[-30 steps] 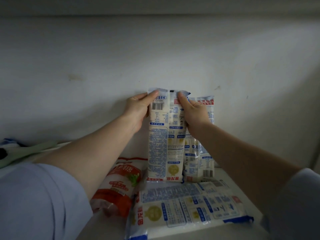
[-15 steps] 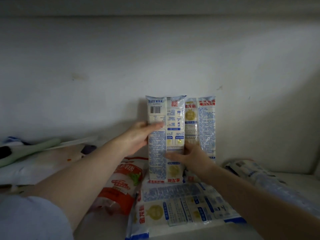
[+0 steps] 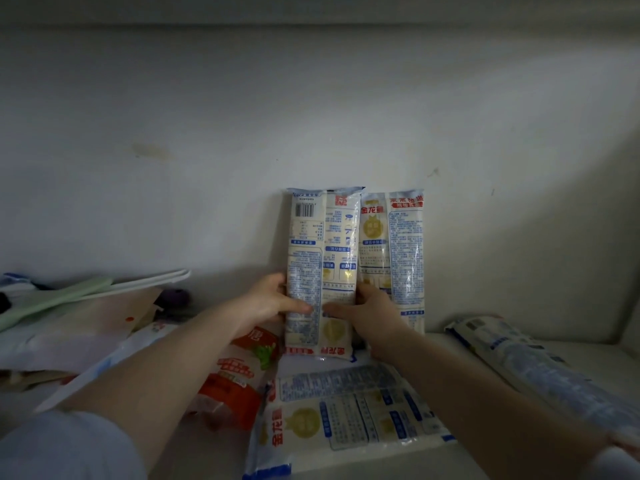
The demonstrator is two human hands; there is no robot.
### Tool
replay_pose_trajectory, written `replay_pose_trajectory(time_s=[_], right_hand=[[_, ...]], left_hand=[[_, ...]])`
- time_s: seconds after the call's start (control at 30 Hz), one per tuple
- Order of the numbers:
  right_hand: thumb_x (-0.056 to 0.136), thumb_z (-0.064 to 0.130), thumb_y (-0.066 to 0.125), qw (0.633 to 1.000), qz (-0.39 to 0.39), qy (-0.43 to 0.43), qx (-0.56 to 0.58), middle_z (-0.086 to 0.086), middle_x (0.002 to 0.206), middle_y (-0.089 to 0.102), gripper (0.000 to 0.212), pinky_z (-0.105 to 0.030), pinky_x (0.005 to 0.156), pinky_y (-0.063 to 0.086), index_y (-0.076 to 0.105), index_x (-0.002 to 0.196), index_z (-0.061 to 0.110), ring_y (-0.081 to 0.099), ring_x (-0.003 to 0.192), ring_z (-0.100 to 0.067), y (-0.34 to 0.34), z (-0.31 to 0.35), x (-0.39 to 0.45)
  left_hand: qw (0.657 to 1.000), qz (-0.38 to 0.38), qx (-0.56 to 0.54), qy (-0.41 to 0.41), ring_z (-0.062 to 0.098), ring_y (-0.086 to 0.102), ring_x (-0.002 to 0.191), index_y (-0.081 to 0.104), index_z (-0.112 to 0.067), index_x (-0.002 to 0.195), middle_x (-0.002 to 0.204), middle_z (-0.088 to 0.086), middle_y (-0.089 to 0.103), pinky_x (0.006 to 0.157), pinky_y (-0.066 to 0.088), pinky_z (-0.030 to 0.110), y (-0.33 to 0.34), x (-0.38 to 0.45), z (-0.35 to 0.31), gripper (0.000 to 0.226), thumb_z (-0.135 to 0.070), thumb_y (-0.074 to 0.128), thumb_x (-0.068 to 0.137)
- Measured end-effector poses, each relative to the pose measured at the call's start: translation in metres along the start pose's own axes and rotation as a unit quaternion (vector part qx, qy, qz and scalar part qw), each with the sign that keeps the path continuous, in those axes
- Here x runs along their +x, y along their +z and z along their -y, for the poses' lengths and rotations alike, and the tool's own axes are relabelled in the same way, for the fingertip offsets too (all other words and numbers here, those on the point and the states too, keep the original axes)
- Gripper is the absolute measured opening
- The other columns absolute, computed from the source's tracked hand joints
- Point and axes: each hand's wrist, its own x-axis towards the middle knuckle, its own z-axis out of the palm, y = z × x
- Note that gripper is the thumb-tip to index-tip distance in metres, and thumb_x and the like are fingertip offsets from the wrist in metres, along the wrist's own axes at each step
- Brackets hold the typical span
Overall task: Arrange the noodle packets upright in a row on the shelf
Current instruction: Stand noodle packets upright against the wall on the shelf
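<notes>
Noodle packet [image 3: 320, 271] gripped low by both hands [image 3: 266, 303] [image 3: 372, 310] is being stood upright; next, release it gently.

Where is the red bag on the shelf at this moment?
In the head view the red bag lies low, left of centre, under the left hand and beside the flat noodle packet.

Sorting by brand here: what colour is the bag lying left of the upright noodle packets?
Orange-red with white lettering and a green patch: the bag, clearest in the head view.
</notes>
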Motion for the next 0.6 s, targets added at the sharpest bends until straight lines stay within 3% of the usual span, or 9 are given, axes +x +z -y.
replay_pose_trajectory(time_s=[0.07,0.17,0.37,0.5,0.6], right_hand=[[0.079,0.013,0.075,1.000,0.000,0.007,0.007,-0.001,0.099,0.071,0.027,-0.034,0.079,0.058,0.067,0.104,0.017,0.068,0.089,-0.018,0.001,0.002,0.002],[0.081,0.017,0.074,1.000,0.008,0.022,0.001,0.003,0.086,0.067,0.020,-0.021,0.063,0.054,0.066,0.100,0.017,0.064,0.076,-0.013,0.001,0.001,0.001],[0.082,0.018,0.073,0.999,0.015,0.033,0.013,0.005,0.083,0.068,0.015,-0.017,0.058,0.053,0.067,0.096,0.018,0.065,0.072,-0.007,0.002,-0.006,0.003],[0.082,0.017,0.073,0.999,0.009,0.030,0.022,0.002,0.088,0.070,0.021,-0.018,0.057,0.054,0.068,0.102,0.015,0.067,0.075,-0.009,0.005,-0.007,0.001],[0.082,0.020,0.073,0.999,0.009,0.032,0.009,0.000,0.094,0.072,0.021,-0.022,0.063,0.055,0.068,0.102,0.017,0.068,0.079,-0.012,0.003,-0.008,0.001]], left_hand=[[1.000,-0.004,-0.011,0.003,0.026,0.063,0.107,0.058,-0.014,0.109,0.112,0.008,0.067,0.096,0.050,0.042,-0.001,0.002,0.000,0.042,0.004,0.072,0.075],[1.000,-0.010,-0.006,0.006,0.023,0.063,0.103,0.056,-0.011,0.117,0.105,0.002,0.067,0.092,0.050,0.037,-0.001,0.002,0.005,0.047,0.002,0.072,0.075],[1.000,-0.010,-0.005,-0.009,0.022,0.065,0.103,0.058,-0.010,0.120,0.114,0.007,0.068,0.096,0.049,0.040,-0.003,0.007,0.014,0.048,-0.006,0.075,0.075],[0.997,0.038,0.051,-0.045,0.021,0.068,0.100,0.062,-0.010,0.119,0.109,0.004,0.072,0.096,0.050,0.041,-0.005,0.004,0.020,0.060,-0.021,0.085,0.064],[0.995,0.035,0.085,-0.049,0.019,0.069,0.096,0.067,-0.013,0.110,0.104,0.003,0.073,0.095,0.051,0.039,-0.006,0.004,0.019,0.045,-0.018,0.082,0.068]])
